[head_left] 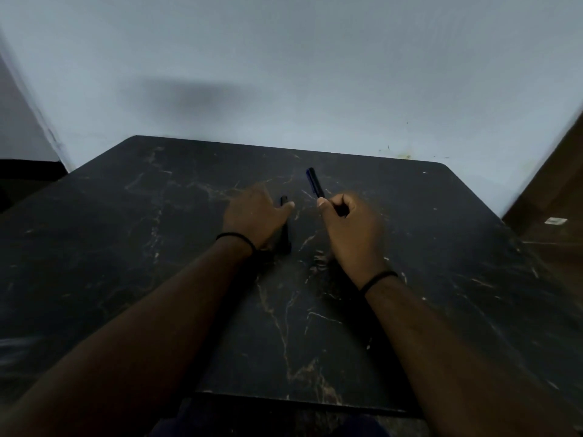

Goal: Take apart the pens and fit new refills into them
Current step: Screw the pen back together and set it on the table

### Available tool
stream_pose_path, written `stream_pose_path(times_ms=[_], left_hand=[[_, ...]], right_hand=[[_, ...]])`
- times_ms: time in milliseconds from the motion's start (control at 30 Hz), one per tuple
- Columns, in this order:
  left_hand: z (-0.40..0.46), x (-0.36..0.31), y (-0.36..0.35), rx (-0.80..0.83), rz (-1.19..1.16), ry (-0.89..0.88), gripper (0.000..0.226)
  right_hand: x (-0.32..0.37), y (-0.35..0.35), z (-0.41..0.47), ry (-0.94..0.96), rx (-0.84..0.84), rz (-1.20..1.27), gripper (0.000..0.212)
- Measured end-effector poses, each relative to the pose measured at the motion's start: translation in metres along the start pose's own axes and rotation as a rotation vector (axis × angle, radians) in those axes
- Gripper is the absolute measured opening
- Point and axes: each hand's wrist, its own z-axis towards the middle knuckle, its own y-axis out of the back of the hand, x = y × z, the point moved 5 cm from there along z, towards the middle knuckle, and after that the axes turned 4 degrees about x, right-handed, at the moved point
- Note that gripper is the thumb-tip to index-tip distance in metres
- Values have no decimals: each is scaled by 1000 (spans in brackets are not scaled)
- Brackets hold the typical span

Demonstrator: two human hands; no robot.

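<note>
A dark pen with a blue end [315, 183] sticks up and away from my right hand [350, 228], which is closed around its lower part above the middle of the black marble-pattern table [441, 247]. My left hand [252, 212] hovers palm down just to the left. A second dark pen-like piece [284, 228] lies beside and partly under its thumb. Whether the left fingers grip that piece is hidden in blur and low light.
A pale wall rises right behind the table's far edge. A brown wooden surface [555, 197] stands at the right, with a small white tag [556, 220] on it. Both wrists wear thin black bands.
</note>
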Motion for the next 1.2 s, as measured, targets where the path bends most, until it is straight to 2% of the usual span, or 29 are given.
stream_pose_path(times_ms=[133, 367, 667, 767, 900, 1200], left_hand=[[1, -2, -7, 109, 39, 20, 43], [0, -6, -2, 121, 65, 35, 30], [-2, -8, 1, 109, 12, 32, 32], [-2, -8, 1, 92, 16, 38, 33], [-1, -6, 0, 90, -40, 30, 40], [3, 2, 1, 119, -82, -3, 43]], right_hand=[[-2, -1, 1, -24, 0, -21, 31], [-6, -6, 1, -58, 47, -12, 31], [-1, -11, -2, -139, 72, -73, 18], [5, -17, -5, -168, 129, -162, 16], [20, -25, -6, -143, 212, -339, 25], [28, -40, -5, -144, 211, -502, 27]])
